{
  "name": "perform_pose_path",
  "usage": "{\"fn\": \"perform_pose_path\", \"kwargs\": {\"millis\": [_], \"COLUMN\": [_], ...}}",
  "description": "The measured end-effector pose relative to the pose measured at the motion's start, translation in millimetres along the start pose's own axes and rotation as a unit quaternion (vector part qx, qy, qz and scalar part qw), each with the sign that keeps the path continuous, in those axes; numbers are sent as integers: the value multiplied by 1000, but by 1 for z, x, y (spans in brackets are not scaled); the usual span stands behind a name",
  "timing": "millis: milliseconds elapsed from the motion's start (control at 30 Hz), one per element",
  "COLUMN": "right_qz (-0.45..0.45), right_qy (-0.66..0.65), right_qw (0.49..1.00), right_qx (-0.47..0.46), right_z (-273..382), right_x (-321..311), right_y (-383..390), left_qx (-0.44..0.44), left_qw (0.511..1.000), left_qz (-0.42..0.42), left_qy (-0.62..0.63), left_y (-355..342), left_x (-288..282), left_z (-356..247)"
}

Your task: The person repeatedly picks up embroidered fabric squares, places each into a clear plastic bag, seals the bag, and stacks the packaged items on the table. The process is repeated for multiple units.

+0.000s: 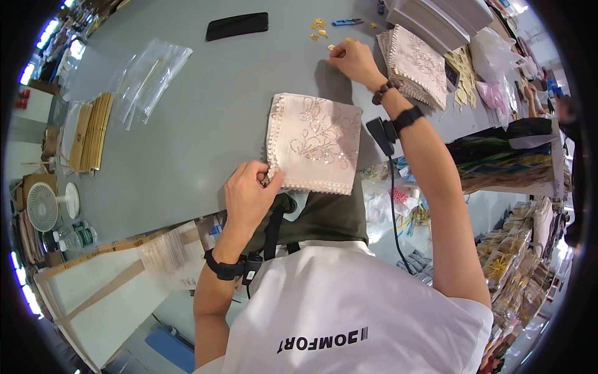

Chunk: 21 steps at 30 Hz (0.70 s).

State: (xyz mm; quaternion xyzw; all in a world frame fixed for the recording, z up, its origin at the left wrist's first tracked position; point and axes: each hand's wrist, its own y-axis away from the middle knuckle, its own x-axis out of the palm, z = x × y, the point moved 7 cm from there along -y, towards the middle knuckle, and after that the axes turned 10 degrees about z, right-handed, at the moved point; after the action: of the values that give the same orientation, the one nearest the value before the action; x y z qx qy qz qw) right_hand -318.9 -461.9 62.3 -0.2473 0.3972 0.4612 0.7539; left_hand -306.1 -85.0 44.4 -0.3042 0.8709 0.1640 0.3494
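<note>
Folded cloth (313, 144): matt, with glittering motif (324, 138), nubbly edging (314, 186); plastic sleeves (151, 81): clear, glossy; phone (237, 27): smooth, glossy; small tags (322, 32): shiny, metal-looking; tabletop (187, 149): smooth, low-sheen.

A cloth (316, 143) lies at the near edge of the counter (187, 162), the left hand (250, 193) at its lower left corner, the right hand (357, 60) beyond it to the right, near small pieces (319, 24). Snips (347, 22) lie beside these pieces; a phone (237, 26) lies to their left. Plastic sleeves (152, 81) lie between the phone and a stack of cards (91, 132) at far left. At right, a cloth pile (414, 65) sits before a layered stack (436, 25).
</note>
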Motion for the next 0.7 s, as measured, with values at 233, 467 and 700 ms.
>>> {"fn": "perform_pose_path", "kwargs": {"millis": [233, 467, 700], "right_qz": [129, 181, 102], "right_qy": [-239, -173, -45], "right_qw": [941, 949, 939], "right_qx": [-199, -191, -324], "right_z": [141, 178, 187], "right_x": [39, 54, 65], "right_y": [138, 192, 224], "left_qx": [60, 73, 50], "left_qw": [964, 944, 929], "left_qz": [-17, 121, 179], "left_qy": [257, 298, 319], "left_y": [8, 21, 39], "left_x": [-8, 1, 13], "left_z": [-12, -15, -2]}}
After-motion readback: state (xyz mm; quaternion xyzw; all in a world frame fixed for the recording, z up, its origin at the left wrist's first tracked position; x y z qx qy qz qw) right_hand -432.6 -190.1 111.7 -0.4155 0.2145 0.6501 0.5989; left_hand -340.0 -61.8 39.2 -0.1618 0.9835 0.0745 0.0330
